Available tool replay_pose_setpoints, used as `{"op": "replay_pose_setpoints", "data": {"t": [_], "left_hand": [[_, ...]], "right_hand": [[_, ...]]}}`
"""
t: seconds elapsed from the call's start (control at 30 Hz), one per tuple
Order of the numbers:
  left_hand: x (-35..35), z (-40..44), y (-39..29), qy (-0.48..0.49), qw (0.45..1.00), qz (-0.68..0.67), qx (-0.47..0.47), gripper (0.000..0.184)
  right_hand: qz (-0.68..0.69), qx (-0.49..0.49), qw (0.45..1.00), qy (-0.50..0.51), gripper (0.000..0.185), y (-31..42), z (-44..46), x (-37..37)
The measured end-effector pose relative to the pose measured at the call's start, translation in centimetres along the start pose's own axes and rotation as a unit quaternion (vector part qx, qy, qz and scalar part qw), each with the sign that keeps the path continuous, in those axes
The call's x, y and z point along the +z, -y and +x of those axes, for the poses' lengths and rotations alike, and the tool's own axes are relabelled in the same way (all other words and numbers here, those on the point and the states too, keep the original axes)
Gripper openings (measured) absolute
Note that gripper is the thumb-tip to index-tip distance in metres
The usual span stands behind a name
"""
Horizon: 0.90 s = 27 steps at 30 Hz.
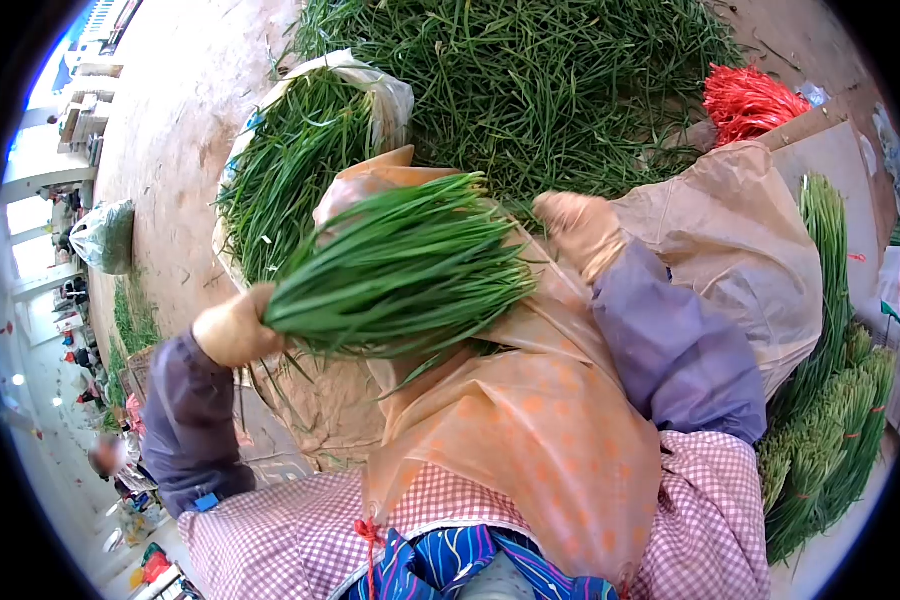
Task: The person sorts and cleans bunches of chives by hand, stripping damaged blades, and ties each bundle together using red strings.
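Observation:
My left hand (235,328), in a tan glove, is closed around the leafy end of a large bunch of green chives (400,270). The bunch lies across above my lap, its paler stem ends fanning to the right. Beyond those ends is my right hand (578,228), also gloved, apart from the bunch, with curled, slightly blurred fingers. Whatever it may hold is hidden. An orange-spotted plastic apron (515,420) covers my lap. Just behind the bunch stands an open white bag (390,100) filled with more chives (295,170).
Loose chives (560,90) form a wide heap in front. Red plastic ties (750,103) lie at the upper right. Tied chive bundles (830,440) are stacked on my right, beside a plastic sheet (740,250). A filled bag (105,238) sits on the floor to the left; people are farther off.

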<state>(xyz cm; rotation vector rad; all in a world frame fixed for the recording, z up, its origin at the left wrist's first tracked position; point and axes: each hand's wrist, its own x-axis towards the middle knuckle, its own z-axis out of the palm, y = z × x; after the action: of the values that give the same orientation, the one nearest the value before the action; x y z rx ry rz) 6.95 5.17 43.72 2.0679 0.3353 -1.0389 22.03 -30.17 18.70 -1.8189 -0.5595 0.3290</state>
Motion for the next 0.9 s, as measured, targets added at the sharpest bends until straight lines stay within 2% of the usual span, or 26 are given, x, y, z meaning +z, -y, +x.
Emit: {"op": "replay_pose_setpoints", "data": {"t": [0.07,0.13,0.2,0.23,0.27,0.3,0.33,0.37,0.4,0.43,0.47,0.53,0.6,0.63,0.67,0.73,0.8,0.83,0.9], "left_hand": [[-2.7,0.2,-2.4,-0.041,0.998,0.031,-0.043,0.046],[-5.0,1.3,-5.9,-0.061,0.997,0.029,0.025,0.047],[-7.1,1.6,-10.4,-0.11,0.983,0.136,0.047,0.04],[-7.6,1.9,-12.8,-0.144,0.975,0.162,0.051,0.042],[-7.8,2.3,-15.1,-0.178,0.964,0.187,0.055,0.044],[-8.2,2.9,-17.3,-0.172,0.952,0.241,0.078,0.045],[-8.3,3.3,-18.9,-0.167,0.936,0.295,0.1,0.045],[-7.5,3.0,-19.3,-0.233,0.883,0.365,0.18,0.049],[-6.7,2.9,-19.7,-0.246,0.882,0.37,0.155,0.051],[-5.8,3.0,-19.8,-0.258,0.881,0.374,0.13,0.052],[-5.0,3.0,-19.5,-0.269,0.879,0.379,0.104,0.054],[-2.4,3.0,-16.2,-0.284,0.848,0.424,0.139,0.066],[1.7,2.3,-12.2,-0.254,0.835,0.487,0.027,0.074],[3.9,1.5,-9.9,-0.257,0.845,0.468,0.041,0.079],[6.2,0.7,-7.6,-0.258,0.854,0.448,0.057,0.085],[10.9,-1.2,-3.4,-0.26,0.857,0.446,0.005,0.086],[13.9,-2.5,-0.6,-0.272,0.873,0.404,0.023,0.088],[15.0,-3.0,0.0,-0.252,0.885,0.391,-0.011,0.087],[16.5,-3.3,1.4,-0.235,0.886,0.4,-0.014,0.088]], "right_hand": [[-0.201,0.133,0.97,-0.022,0.021,-2.4,1.6,-2.6],[-0.417,0.219,0.874,0.119,0.028,-5.3,2.1,-5.5],[-0.439,0.185,0.879,0.026,0.031,-3.9,1.1,-4.5],[-0.45,0.167,0.877,-0.021,0.032,-2.8,0.7,-4.0],[-0.313,0.162,0.935,-0.029,0.031,-1.1,1.2,-3.4],[-0.093,0.176,0.979,0.043,0.026,-2.4,1.8,-2.3],[0.188,0.3,0.929,0.104,0.026,1.8,2.2,-1.9],[0.311,0.323,0.87,0.202,0.033,2.8,2.2,-1.3],[0.471,0.358,0.764,0.258,0.049,3.5,2.2,0.4],[0.573,0.312,0.699,0.293,0.064,2.6,1.7,2.2],[0.631,0.3,0.66,0.277,0.068,2.1,2.1,3.8],[0.739,0.273,0.567,0.241,0.077,2.3,3.0,6.7],[0.796,0.257,0.521,0.167,0.08,3.1,3.9,8.1],[0.823,0.25,0.495,0.127,0.082,3.9,4.3,9.0],[0.834,0.24,0.485,0.111,0.082,4.3,4.7,9.2],[0.842,0.225,0.478,0.109,0.083,5.1,4.2,8.8],[0.837,0.209,0.487,0.136,0.084,5.9,3.8,8.0],[0.833,0.202,0.49,0.155,0.084,6.4,3.6,7.7],[0.829,0.193,0.491,0.186,0.085,7.5,3.2,7.5]]}}
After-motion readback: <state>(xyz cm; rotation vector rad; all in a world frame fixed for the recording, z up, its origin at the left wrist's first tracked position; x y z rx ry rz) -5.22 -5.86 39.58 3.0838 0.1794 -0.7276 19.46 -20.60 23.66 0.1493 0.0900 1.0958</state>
